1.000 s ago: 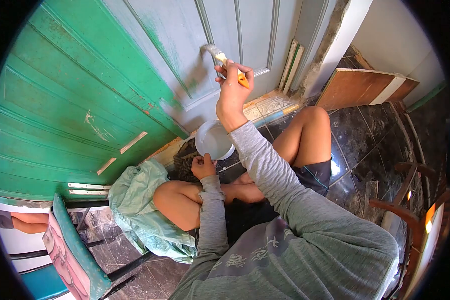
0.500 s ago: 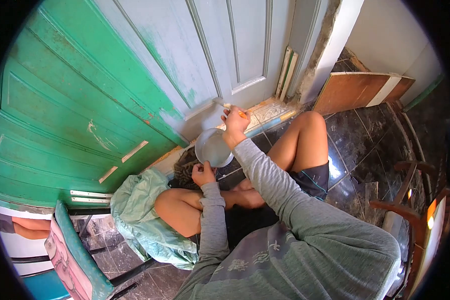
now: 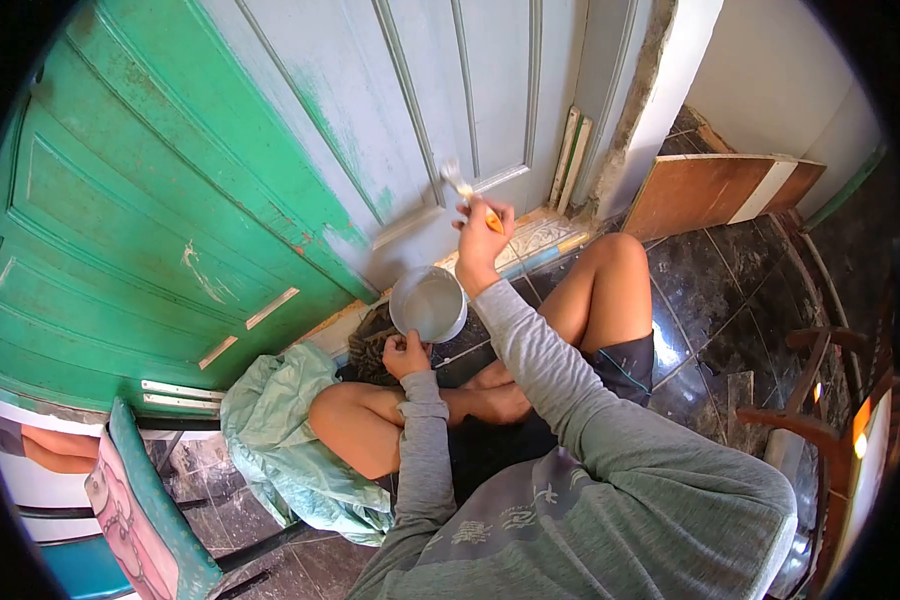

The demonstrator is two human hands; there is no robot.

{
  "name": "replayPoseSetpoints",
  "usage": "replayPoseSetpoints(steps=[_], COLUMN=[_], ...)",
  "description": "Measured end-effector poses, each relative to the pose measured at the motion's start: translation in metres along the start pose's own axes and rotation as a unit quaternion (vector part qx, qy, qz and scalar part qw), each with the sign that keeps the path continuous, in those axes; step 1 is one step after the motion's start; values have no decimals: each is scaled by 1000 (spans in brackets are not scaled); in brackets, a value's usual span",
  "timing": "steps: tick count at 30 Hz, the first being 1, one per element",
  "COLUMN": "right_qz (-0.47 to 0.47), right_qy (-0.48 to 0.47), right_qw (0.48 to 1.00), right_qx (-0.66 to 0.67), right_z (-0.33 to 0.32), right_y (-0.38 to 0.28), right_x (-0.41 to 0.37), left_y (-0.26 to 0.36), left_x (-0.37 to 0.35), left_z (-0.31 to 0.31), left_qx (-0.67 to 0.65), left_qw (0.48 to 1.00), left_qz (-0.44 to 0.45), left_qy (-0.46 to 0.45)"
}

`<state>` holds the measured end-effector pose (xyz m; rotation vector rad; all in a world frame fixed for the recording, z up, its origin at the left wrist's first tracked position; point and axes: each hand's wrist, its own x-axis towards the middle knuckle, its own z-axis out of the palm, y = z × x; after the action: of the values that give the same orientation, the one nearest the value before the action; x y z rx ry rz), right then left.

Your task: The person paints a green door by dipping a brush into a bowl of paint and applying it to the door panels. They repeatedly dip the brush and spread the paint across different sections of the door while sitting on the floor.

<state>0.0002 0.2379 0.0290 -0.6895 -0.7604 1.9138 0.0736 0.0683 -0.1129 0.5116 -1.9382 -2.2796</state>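
Observation:
My right hand (image 3: 484,240) is closed round the orange and white handle of a paintbrush (image 3: 460,184). The brush's pale bristles are near or against the grey-painted door (image 3: 415,100), just above its lower panel moulding; contact is hard to make out. With my left hand (image 3: 407,353) I pinch the near rim of a round paint container (image 3: 420,312) holding light grey paint. Green paint still shows in streaks on part of the grey door. To the left stands a green door panel (image 3: 120,230) with scuffs and pale patches.
A light green cloth (image 3: 290,440) lies beside my left knee. A chair with a pink and teal seat (image 3: 140,510) stands at lower left, with another person's leg (image 3: 62,455) behind it. A brown board (image 3: 705,190) leans at right, and wooden furniture (image 3: 820,400) stands nearer.
My right hand has risen slightly, and the paintbrush has moved up the grey door with its bristles pointing more upward. My left hand stays on the paint container.

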Motion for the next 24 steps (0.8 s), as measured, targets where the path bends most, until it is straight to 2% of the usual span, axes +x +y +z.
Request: replayPoseSetpoints(steps=[3,5,8,11,12,15,16,18,21,24], right_qz=[94,56,1,-96,-117,-33,-32,-30,-126,-86], right_qy=[88,51,-62,-119,-117,-57,-46,-27,-95,-79], right_qw=[991,997,997,985,984,998,998,999,987,993], right_qx=[-31,-26,46,79,74,1,-4,-13,25,-8], right_z=[-16,-2,49,77,73,27,14,-1,18,21], right_y=[3,-6,-67,-103,-96,-35,-29,-23,-59,-51], right_x=[3,6,-16,-32,-31,-7,-7,-8,-22,-14], left_y=[5,1,6,7,9,9,3,0,0,2], left_x=[-4,-3,-7,-8,-8,-7,-4,1,-7,-9], left_z=[1,0,3,3,2,3,-1,2,-4,-4], left_qx=[-3,27,-16,-23,-10,24,34,42,45,36], left_qw=[1000,999,1000,1000,1000,999,999,999,999,999], left_qz=[9,15,-17,-8,-13,-17,-11,5,2,-14], left_qy=[4,10,-1,2,8,14,11,9,12,2])
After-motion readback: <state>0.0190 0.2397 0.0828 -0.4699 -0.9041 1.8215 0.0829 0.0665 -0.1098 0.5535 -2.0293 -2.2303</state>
